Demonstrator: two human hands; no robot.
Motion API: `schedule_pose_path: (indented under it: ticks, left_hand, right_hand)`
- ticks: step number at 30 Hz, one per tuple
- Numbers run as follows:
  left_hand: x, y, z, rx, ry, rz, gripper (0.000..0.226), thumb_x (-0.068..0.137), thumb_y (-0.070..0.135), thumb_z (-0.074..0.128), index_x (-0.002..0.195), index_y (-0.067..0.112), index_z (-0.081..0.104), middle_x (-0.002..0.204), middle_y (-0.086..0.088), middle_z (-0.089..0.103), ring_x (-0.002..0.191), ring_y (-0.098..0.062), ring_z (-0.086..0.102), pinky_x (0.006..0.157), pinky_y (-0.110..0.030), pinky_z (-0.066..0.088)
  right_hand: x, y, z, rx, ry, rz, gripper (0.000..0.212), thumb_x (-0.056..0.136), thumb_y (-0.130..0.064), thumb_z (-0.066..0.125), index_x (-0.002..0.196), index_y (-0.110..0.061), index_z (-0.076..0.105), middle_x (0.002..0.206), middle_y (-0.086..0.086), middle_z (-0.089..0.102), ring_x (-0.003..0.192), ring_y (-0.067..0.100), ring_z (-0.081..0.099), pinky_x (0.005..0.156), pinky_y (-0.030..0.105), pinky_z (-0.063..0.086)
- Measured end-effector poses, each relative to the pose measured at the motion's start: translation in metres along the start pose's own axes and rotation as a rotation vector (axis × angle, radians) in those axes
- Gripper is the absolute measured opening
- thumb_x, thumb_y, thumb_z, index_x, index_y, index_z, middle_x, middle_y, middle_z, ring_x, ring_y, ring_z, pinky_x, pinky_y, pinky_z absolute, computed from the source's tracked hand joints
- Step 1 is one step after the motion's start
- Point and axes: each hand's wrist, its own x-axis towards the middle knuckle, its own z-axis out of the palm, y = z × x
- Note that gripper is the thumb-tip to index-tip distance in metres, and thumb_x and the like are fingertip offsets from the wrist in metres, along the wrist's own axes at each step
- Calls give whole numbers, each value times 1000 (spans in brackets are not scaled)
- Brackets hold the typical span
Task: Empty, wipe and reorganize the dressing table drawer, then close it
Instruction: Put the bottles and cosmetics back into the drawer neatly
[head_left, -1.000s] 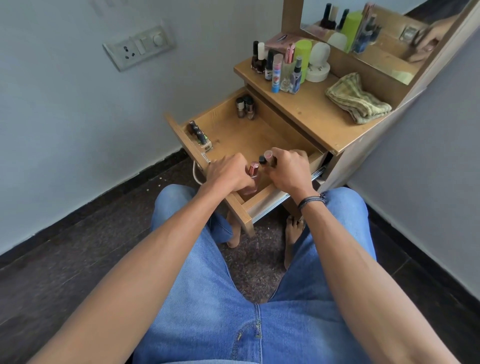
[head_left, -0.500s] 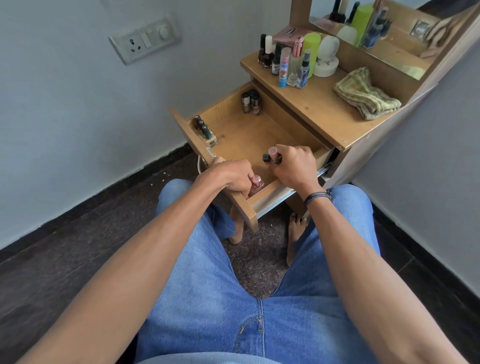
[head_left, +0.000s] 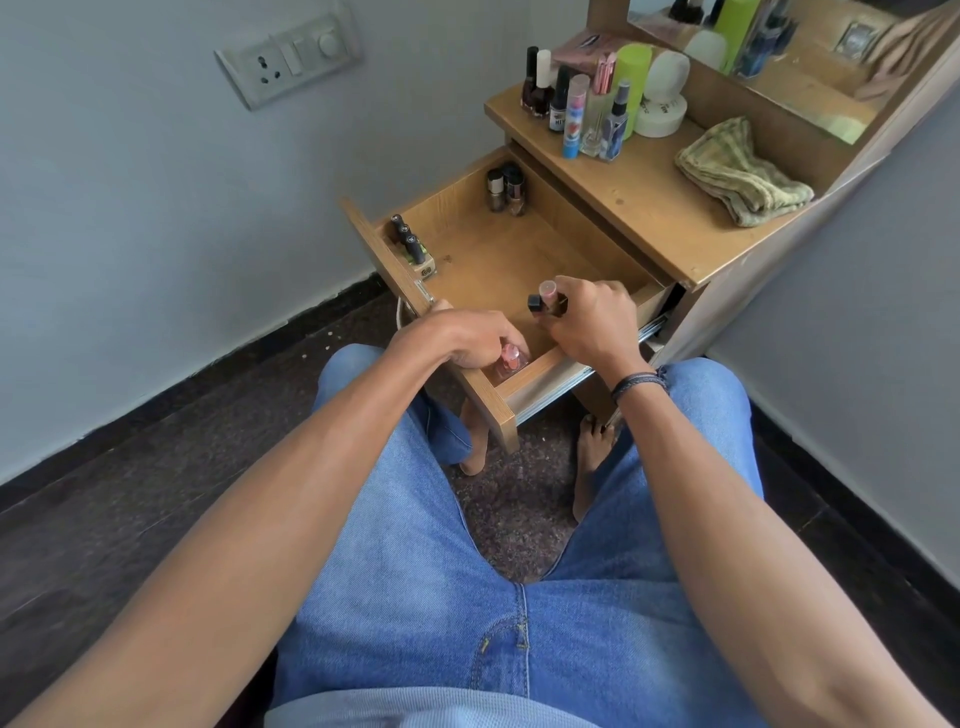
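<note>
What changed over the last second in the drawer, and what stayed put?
The left hand carried the pink bottle down into the near corner of the drawer, away from the right hand, and still grips it. The right hand keeps holding two small bottles. The far-corner bottles and the cloth stayed.

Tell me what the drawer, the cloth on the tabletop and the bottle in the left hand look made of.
Drawer: matte wood-grain board, likely laminate; a pale edge shows at its front corner. Cloth: soft woven fabric, green-yellow checks, lying in crumpled folds. Pink bottle gripped by the left hand: clear and glossy, so glass or hard plastic; I cannot tell which.
</note>
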Motion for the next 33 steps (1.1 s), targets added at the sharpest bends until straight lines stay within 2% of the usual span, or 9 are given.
schedule_pose_path:
  ticks: [6, 9, 13, 16, 18, 20, 24, 29, 33]
  left_hand:
    - [1, -3, 3, -88, 75, -53, 63, 98, 1, 37, 137, 46, 54, 137, 15, 60, 126, -14, 50, 94, -32, 28]
    - [2, -13, 1, -201, 247, -99, 60, 94, -3, 40, 136, 36, 59, 132, 12, 64, 128, -18, 52, 109, -41, 36]
    - [6, -29, -3, -276, 489, -104, 49, 95, -1, 44, 123, 32, 68, 124, 8, 69, 123, -18, 55, 118, -46, 28]
    - [9, -35, 1, -398, 440, -55, 47, 96, 4, 43, 116, 37, 70, 113, 18, 71, 118, -12, 56, 110, -44, 38]
    - [12, -38, 9, -371, 411, -29, 39, 98, 14, 46, 114, 40, 70, 106, 22, 72, 123, -7, 52, 115, -37, 26]
    - [15, -40, 15, -311, 423, -11, 28, 98, 26, 52, 114, 41, 70, 106, 20, 73, 129, -6, 46, 115, -35, 16]
    - [19, -45, 17, -356, 423, 6, 19, 94, 34, 60, 105, 42, 73, 99, 19, 74, 135, -10, 38, 114, -32, 13]
    - [18, -45, 18, -324, 417, 1, 17, 87, 40, 68, 103, 41, 74, 97, 19, 74, 133, -10, 37, 98, -23, 12]
    - [19, -43, 21, -248, 445, -17, 22, 81, 51, 74, 101, 42, 72, 98, 16, 74, 127, -9, 45, 101, -30, 16]
  right_hand:
    - [-1, 1, 1, -4, 15, -12, 14, 91, -32, 63, 93, -19, 67, 82, 3, 72, 84, 32, 67, 91, 35, 43]
    - [0, 1, 1, 5, 3, 0, 16, 91, -36, 63, 91, -21, 67, 82, 2, 72, 83, 31, 67, 78, 34, 43]
    - [8, -3, 2, -99, -162, -8, 27, 93, -44, 58, 104, -22, 68, 89, 4, 70, 85, 33, 67, 70, 36, 47]
    - [15, -7, -1, -153, -278, -25, 29, 91, -41, 60, 115, -25, 67, 90, 3, 69, 84, 31, 67, 72, 39, 55]
    - [19, -9, -2, -149, -341, -48, 29, 89, -38, 62, 117, -30, 67, 94, 2, 70, 86, 31, 67, 75, 40, 57]
    - [22, -12, -2, -133, -395, -87, 24, 88, -33, 63, 111, -32, 69, 93, 0, 69, 83, 28, 65, 71, 38, 55]
    - [28, -15, -1, -86, -488, -147, 21, 85, -22, 60, 91, -41, 64, 96, -6, 68, 78, 23, 61, 65, 32, 41]
    - [30, -20, -1, -62, -556, -203, 21, 81, -21, 64, 95, -37, 69, 97, -7, 70, 81, 25, 63, 65, 33, 46]
    - [30, -19, -3, -28, -572, -220, 14, 81, -24, 66, 86, -37, 68, 92, -8, 69, 81, 25, 64, 68, 37, 51]
